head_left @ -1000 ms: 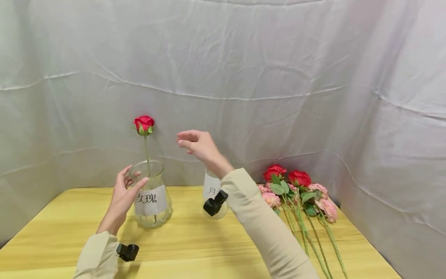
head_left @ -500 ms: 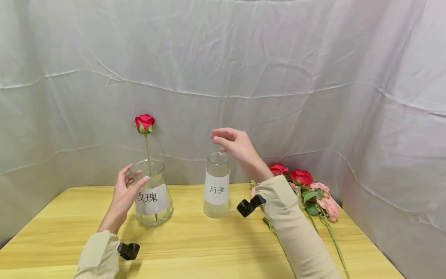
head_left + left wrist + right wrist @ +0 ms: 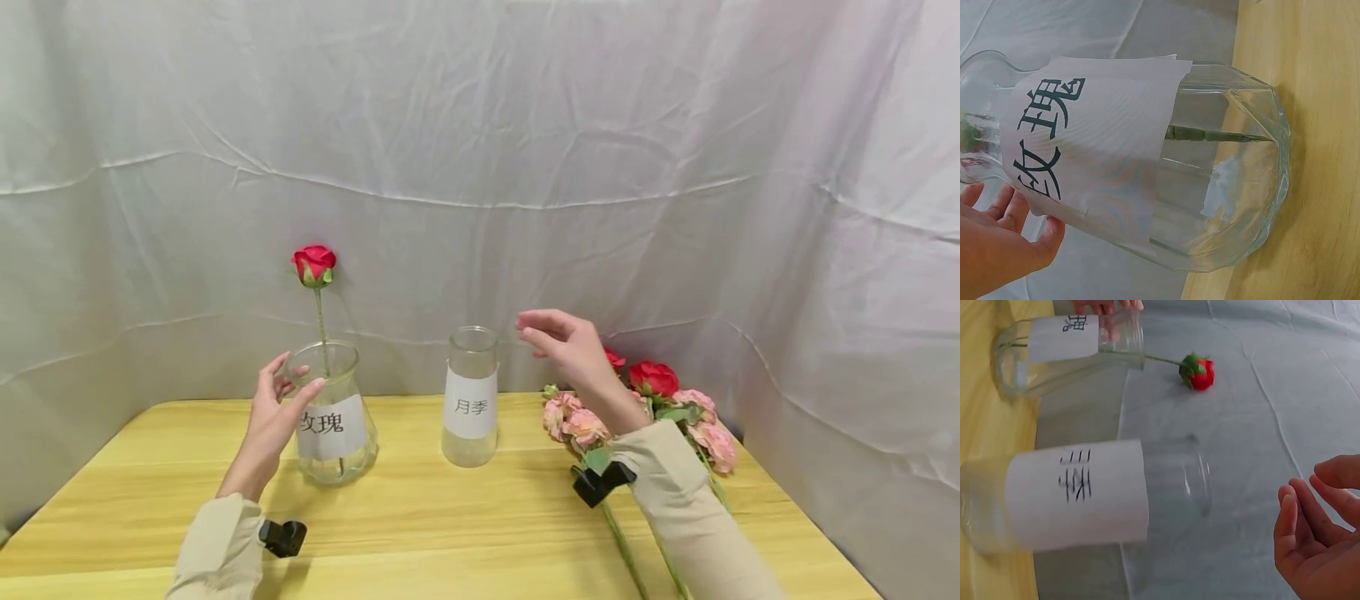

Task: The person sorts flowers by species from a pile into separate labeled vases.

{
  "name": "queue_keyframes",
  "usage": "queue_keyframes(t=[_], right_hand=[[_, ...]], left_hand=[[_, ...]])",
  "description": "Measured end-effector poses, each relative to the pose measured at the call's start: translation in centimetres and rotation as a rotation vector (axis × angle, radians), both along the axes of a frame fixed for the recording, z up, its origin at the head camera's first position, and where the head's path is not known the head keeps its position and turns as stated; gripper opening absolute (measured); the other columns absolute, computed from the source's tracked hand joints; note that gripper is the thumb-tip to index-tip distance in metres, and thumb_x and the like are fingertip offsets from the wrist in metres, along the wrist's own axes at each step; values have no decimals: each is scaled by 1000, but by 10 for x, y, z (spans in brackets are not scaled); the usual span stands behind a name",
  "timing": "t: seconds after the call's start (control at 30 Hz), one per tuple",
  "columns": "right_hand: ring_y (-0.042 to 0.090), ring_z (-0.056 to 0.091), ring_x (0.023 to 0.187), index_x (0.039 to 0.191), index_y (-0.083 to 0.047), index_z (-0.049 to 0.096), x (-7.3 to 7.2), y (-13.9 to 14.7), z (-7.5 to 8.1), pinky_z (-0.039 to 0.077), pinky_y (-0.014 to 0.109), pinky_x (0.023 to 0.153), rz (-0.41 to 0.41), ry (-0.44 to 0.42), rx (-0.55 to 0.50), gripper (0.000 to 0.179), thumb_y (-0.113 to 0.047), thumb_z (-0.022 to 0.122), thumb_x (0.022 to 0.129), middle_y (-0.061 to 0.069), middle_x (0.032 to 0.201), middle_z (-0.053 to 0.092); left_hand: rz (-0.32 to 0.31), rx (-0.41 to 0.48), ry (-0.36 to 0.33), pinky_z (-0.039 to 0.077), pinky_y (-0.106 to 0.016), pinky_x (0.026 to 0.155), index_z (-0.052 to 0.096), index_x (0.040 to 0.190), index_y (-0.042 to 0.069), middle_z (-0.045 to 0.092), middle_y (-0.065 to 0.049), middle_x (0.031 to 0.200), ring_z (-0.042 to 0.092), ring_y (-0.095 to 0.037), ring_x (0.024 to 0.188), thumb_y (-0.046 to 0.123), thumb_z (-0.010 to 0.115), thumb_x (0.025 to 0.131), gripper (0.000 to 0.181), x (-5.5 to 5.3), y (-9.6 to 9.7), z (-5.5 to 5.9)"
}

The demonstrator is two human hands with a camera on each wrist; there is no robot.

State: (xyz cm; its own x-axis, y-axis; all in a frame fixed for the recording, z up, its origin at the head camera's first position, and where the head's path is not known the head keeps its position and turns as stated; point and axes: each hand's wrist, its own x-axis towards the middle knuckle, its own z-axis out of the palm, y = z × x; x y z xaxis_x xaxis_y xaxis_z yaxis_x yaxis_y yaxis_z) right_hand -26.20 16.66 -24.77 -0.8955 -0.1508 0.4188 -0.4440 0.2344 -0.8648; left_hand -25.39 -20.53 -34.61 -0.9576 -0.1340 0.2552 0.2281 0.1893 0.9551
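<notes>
My left hand point(image 3: 264, 425) holds the neck of a wide glass vase point(image 3: 358, 454), thumb at the near side and fingers reaching behind. A paper label point(image 3: 1085, 144) with Chinese characters covers the vase's middle. One red rose point(image 3: 314, 265) stands upright in it, the stem's lower end showing through the glass in the left wrist view. To the right is a narrower labelled glass vase point(image 3: 470, 446) with no flower in it. Beyond that vase my right hand point(image 3: 573, 350) hovers in the air, fingers loosely bent and holding nothing.
Red roses point(image 3: 655, 379) and pink flowers point(image 3: 587, 427) lie in a bunch at the right of the yellow wooden table point(image 3: 420, 533), stems toward the front. My right forearm crosses over them. A grey cloth point(image 3: 480, 150) hangs behind and at both sides.
My right hand has moved right from beside the rose, passing over the narrow vase and lowering toward the flower bunch. My left hand stays at the wide vase.
</notes>
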Motion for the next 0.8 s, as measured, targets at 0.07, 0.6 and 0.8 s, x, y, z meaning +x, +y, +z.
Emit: queue_keyframes(t=[0.07,0.6,0.8], right_hand=[[17,61,103,123,4,61,1,12,-3,53,32,82,-17,-5,17,33,-12,63,95,19,119,63],[8,63,97,131,3,55,10,102,-50,51,24,79,-170,-118,130,44,-26,59,98,19,123,62],[10,63,95,131,5,54,10,124,-79,52,27,78,-217,-165,179,45,-24,59,98,22,124,60]], left_hand=[[-2,1,-1,17,-52,112,1,155,14,29,-16,148,19,-32,138,27,59,97,84,-1,0,0],[5,-3,-8,19,-50,112,1,155,14,29,-16,147,21,-32,136,28,59,96,84,0,0,1],[5,-5,-9,19,-49,112,1,155,14,29,-15,147,21,-31,136,28,59,96,84,1,0,1]])
